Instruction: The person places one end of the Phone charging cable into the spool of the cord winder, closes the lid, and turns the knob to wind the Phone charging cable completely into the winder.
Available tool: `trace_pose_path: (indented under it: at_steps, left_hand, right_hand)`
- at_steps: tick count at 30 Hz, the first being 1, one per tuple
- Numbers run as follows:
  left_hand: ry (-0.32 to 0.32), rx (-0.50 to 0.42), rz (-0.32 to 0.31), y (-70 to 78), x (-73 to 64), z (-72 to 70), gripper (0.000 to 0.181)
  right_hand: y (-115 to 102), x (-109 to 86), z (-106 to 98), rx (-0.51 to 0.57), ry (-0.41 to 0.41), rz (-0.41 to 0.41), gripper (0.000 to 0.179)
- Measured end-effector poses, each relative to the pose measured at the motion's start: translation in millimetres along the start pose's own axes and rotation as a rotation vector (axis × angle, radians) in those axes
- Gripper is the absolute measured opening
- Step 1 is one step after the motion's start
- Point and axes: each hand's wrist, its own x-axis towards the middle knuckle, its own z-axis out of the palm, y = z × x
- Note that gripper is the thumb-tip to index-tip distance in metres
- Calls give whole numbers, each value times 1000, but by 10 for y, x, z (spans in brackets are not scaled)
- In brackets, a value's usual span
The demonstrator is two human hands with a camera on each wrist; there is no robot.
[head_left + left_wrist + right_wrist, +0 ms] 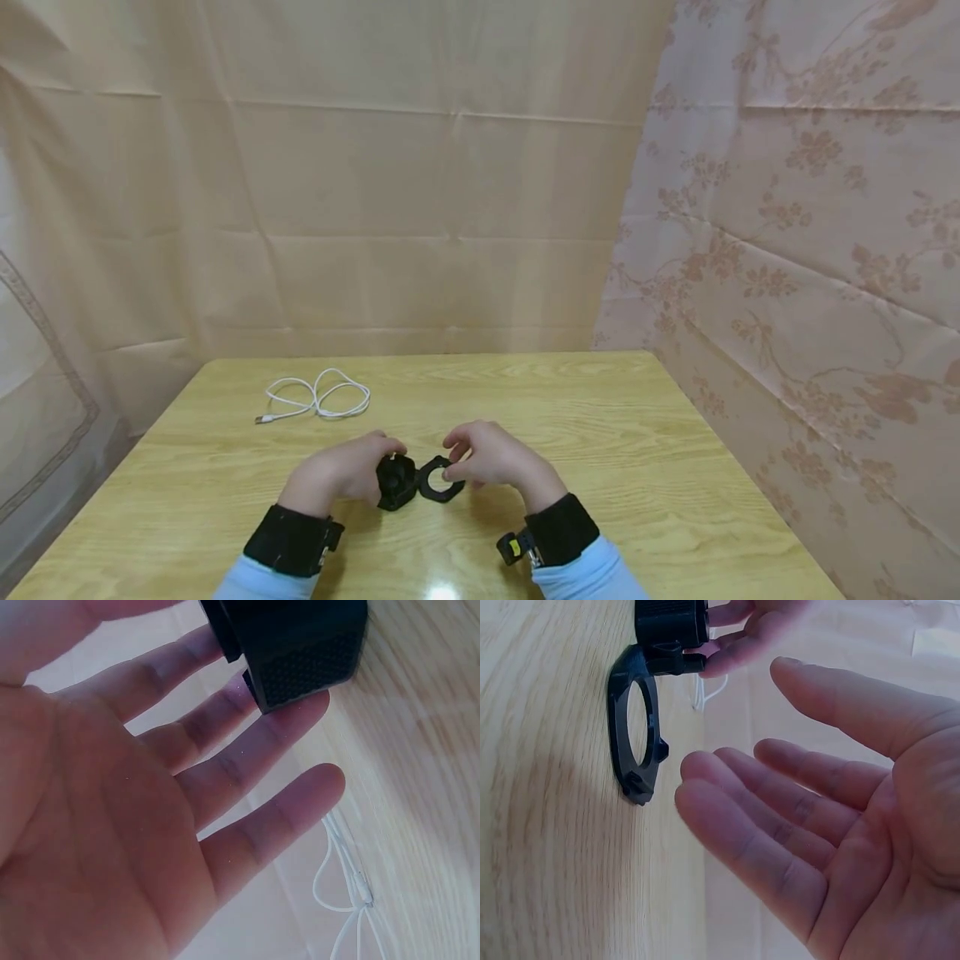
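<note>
A black hinged plastic case stands on the table in front of me, swung wide. Its deep angular body [396,482] is on the left, and its flat lid [618,727] with a big round hole lies to the right. My left hand [341,475] grips the body from the left side; in the left wrist view, fingers lie against the textured wall [307,671], while the thumb's tip is out of frame. My right hand [495,454] hovers beside the lid. The right wrist view shows its fingers loosely bent, apart from the lid, with nothing in them.
A white cable [318,404], looped and tied in its middle, lies on the wooden table [600,417] behind my left hand. A beige curtain [420,208] hangs behind the table, and a flowered cloth [810,250] hangs on the right.
</note>
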Motion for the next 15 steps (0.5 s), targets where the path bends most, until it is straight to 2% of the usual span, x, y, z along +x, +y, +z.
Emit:
trace_pose_path:
  at_steps: [5, 15]
  left_hand:
    - [-8, -8, -9, 2, 6, -6, 72]
    - [36, -42, 76, -4, 0, 8, 68]
  right_hand:
    - [27, -1, -11, -14, 7, 12, 47]
    - [32, -33, -59, -43, 35, -33, 44]
